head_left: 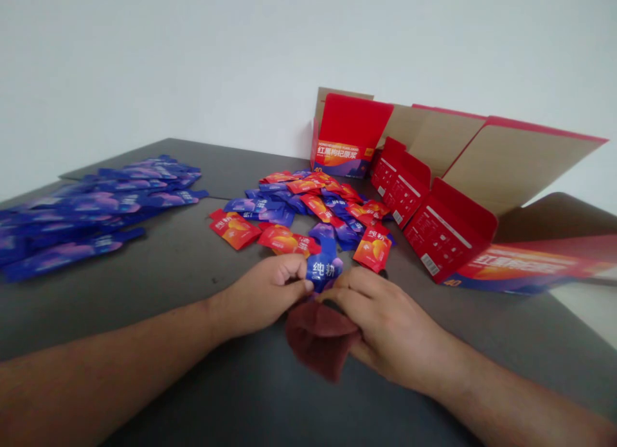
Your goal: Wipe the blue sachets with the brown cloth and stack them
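In the head view, my left hand (265,293) is closed, pinching the left edge of a blue sachet (322,270) with white lettering. My right hand (385,318) is closed around a folded reddish-brown cloth (321,341), which hangs below the fingers. Its fingertips meet the sachet's lower right side, and a small black thing shows at them that I cannot make out. Just beyond the hands lies a loose heap of blue sachets (270,212) and red sachets (373,246).
A pile of longer blue pouches (110,203) covers the table's left side. Open red cartons stand at the right: one upright at the back (354,126), others (448,232) nearer with flaps raised. The grey table (193,395) meets a white wall (193,55).
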{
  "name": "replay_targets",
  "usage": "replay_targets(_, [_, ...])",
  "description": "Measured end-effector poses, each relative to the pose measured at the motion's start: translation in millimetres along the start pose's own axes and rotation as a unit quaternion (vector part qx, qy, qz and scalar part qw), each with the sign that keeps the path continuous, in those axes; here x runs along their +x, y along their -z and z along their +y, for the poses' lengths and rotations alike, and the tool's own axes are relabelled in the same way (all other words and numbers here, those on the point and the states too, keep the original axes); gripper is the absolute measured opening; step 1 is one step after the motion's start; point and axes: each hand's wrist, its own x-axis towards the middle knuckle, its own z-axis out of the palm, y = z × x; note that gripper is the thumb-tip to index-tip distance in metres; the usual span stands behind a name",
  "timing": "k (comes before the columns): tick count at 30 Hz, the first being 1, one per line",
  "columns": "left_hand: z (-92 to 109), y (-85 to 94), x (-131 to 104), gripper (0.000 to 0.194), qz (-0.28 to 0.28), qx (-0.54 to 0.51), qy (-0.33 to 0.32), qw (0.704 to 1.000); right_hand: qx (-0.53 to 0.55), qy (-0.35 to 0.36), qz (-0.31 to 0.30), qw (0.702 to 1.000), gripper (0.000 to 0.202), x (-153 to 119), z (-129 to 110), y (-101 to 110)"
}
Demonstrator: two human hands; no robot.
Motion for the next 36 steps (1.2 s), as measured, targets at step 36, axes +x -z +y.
replay_targets(36, [-3.7,0.8,-2.3,0.013,-0.016,-0.04,0.005,0.999,0.005,-0.059,0.033,0.998,0.026,1.8,3.9,-1.2])
